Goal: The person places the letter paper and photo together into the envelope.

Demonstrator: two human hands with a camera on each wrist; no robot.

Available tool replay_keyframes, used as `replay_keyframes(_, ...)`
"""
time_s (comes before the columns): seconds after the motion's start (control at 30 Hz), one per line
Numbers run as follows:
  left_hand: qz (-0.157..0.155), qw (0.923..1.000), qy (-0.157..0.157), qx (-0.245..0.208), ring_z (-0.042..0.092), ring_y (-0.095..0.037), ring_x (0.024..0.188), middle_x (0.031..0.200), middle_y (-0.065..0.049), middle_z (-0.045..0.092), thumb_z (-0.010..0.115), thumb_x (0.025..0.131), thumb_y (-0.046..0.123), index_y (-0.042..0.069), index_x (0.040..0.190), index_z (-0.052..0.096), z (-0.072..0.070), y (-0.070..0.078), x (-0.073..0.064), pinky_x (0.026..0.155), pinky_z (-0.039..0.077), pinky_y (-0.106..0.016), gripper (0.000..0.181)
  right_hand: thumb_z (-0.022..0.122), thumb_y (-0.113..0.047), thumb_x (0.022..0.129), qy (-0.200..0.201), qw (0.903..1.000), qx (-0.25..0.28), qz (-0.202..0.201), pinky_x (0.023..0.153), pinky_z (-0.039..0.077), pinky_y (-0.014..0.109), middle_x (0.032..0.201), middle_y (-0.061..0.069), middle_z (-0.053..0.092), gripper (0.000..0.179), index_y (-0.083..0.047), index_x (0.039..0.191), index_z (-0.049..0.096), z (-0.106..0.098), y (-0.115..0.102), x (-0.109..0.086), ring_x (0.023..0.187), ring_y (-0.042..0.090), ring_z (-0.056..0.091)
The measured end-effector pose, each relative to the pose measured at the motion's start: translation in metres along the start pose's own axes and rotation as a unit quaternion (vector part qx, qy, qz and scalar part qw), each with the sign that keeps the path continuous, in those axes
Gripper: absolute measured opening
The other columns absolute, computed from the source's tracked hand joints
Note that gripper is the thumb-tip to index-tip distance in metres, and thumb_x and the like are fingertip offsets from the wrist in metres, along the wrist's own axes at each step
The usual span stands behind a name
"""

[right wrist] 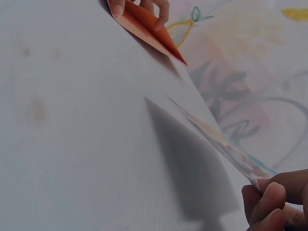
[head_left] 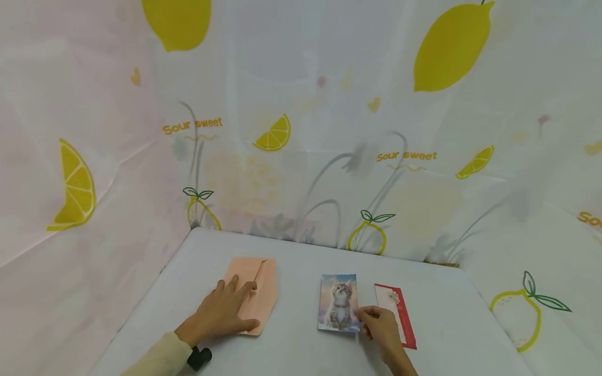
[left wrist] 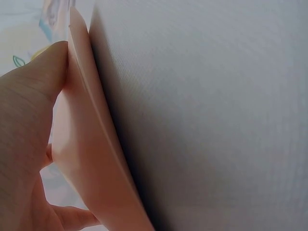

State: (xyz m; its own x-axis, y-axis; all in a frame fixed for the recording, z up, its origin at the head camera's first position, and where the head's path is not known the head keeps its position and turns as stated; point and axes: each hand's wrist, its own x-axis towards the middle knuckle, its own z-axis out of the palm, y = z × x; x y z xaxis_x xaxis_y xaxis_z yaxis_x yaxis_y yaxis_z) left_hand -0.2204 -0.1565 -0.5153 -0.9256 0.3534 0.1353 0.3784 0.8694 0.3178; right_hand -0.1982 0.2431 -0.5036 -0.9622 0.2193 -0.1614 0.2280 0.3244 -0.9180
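Note:
A peach envelope (head_left: 267, 297) lies on the left part of the white table, its flap edge running down the middle. My left hand (head_left: 221, 312) rests on it with fingers spread; thumb and fingers touch the paper (left wrist: 89, 139) in the left wrist view. Right of it, a kitten picture card (head_left: 339, 300) is held by my right hand (head_left: 382, 330), which pinches its lower right edge between thumb and fingers. In the right wrist view that card (right wrist: 231, 151) is tilted and raised off the table, casting a shadow. The right hand partly covers a red-and-white card.
The red-and-white card (head_left: 408, 331) with a flower ornament lies flat on the right. The white table (head_left: 301, 350) meets a lemon-printed backdrop (head_left: 301, 183) behind and at both sides. A black object (head_left: 199, 358) is by the left wrist.

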Motion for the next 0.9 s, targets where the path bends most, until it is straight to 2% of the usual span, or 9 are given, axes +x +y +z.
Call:
replay_keyframes(0.2,0.007,0.9999,0.001,-0.008,0.051,-0.040,0.092,0.144,-0.035,0.047,0.074,0.075,0.077,0.026,0.136,0.055,-0.003,0.002,-0.001,0.065,0.049,-0.053,0.082,0.076,-0.021,0.095,-0.010,0.9998,0.016,0.001,0.050,0.043,0.024,0.074,0.002,0.066,0.027,0.005,0.102,0.074,0.004,-0.004,-0.001,0.056,0.012,0.051)
replay_keyframes(0.47,0.000,0.9999,-0.003,-0.010,0.051,-0.041,0.097,0.147,-0.035,0.045,0.074,0.074,0.077,0.027,0.137,0.054,-0.002,0.000,-0.001,0.068,0.049,-0.053,0.083,0.076,-0.023,0.095,-0.016,0.9996,0.023,-0.003,0.051,0.043,0.024,0.076,0.002,0.067,0.028,0.003,0.104,0.074,0.009,-0.006,0.001,0.056,0.012,0.051)
replay_keyframes(0.9,-0.006,1.0000,-0.003,0.000,0.049,-0.035,0.093,0.147,-0.031,0.045,0.075,0.073,0.077,0.029,0.136,0.053,-0.001,0.001,-0.001,0.069,0.049,-0.051,0.082,0.077,-0.023,0.094,-0.027,0.9992,0.031,0.001,0.051,0.042,0.024,0.076,0.001,0.067,0.027,0.003,0.104,0.074,0.022,-0.007,0.002,0.055,0.011,0.051)
